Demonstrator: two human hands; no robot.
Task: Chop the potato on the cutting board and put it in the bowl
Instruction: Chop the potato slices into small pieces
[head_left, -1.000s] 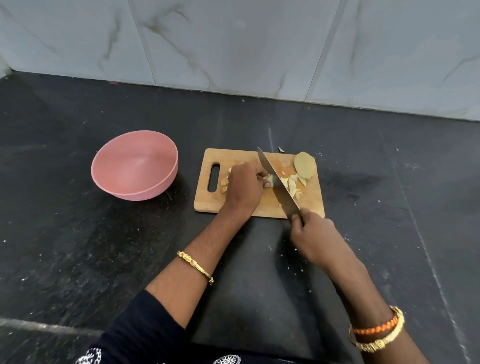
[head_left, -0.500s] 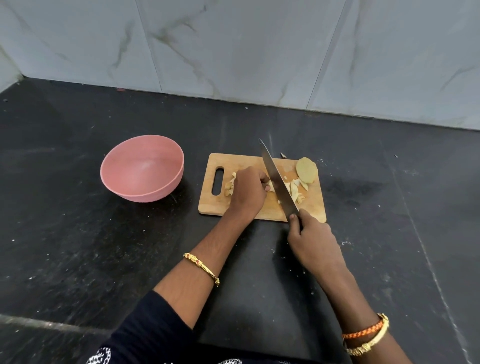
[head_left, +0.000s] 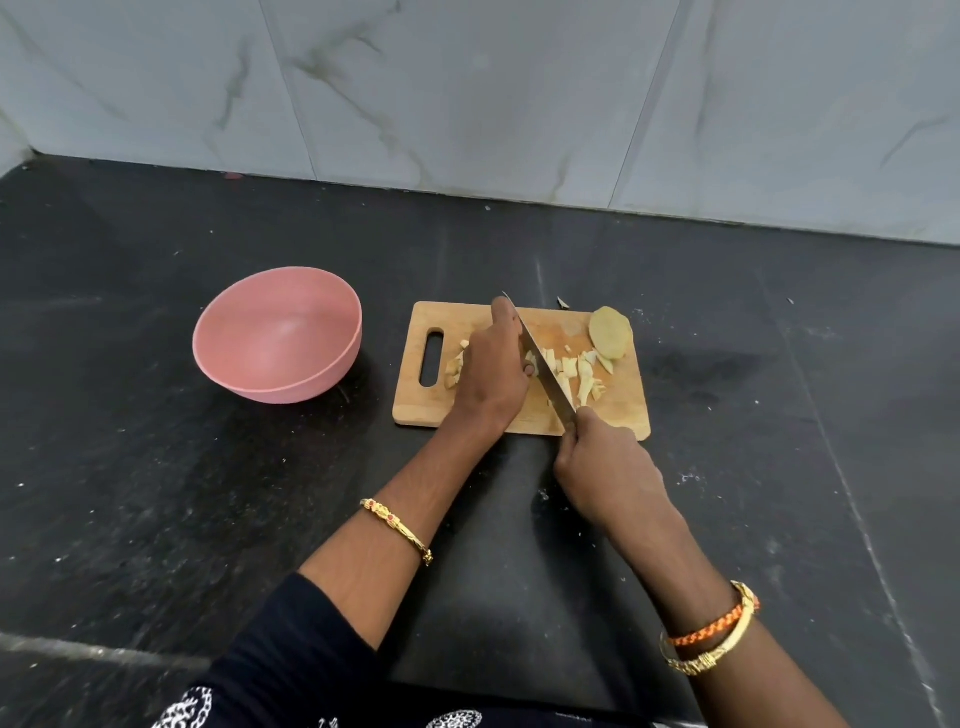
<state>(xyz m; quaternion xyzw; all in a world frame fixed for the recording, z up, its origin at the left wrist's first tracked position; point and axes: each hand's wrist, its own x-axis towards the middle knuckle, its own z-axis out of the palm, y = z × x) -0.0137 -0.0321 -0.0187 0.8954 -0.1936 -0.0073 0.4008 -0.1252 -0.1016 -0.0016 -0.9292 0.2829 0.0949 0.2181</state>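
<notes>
On the wooden cutting board, right hand grips the knife handle, left hand curls over hidden potato, pale cut potato pieces lie at its 3 o'clock; judged firm, damp, slippery, best gathered by cupped scoop toward the pink bowl at 9 o'clock.

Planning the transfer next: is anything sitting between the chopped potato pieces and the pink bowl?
Nothing visible blocks it. Only bare black countertop lies between the wooden cutting board holding the chopped potato pieces and the empty pink bowl.
</notes>
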